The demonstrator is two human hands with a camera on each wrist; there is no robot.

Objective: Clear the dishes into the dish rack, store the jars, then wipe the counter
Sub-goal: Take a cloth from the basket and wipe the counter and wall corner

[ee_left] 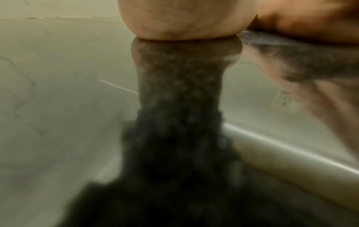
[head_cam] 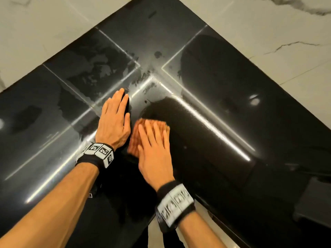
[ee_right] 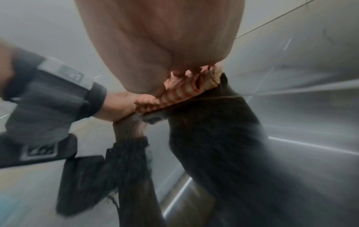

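Note:
My left hand (head_cam: 115, 115) lies flat, fingers straight, on the glossy black counter (head_cam: 223, 108), near its middle. Just to its right, my right hand (head_cam: 153, 140) presses flat on an orange striped cloth (head_cam: 136, 133), which shows at the fingertips and along the thumb side. The right hand is motion-blurred. In the right wrist view my palm (ee_right: 161, 46) sits on the bunched cloth (ee_right: 184, 90), with the left wrist's black band (ee_right: 54, 86) beside it. The left wrist view shows only the heel of my palm (ee_left: 184, 20) on the reflective counter. No dishes or jars are in view.
Wet streaks (head_cam: 100, 70) cover the counter beyond my left hand. Pale marble wall tiles (head_cam: 268, 33) bound the counter at the back corner. The counter's front edge (head_cam: 206, 199) runs by my right wrist. A dark boxy object (head_cam: 313, 203) sits low right.

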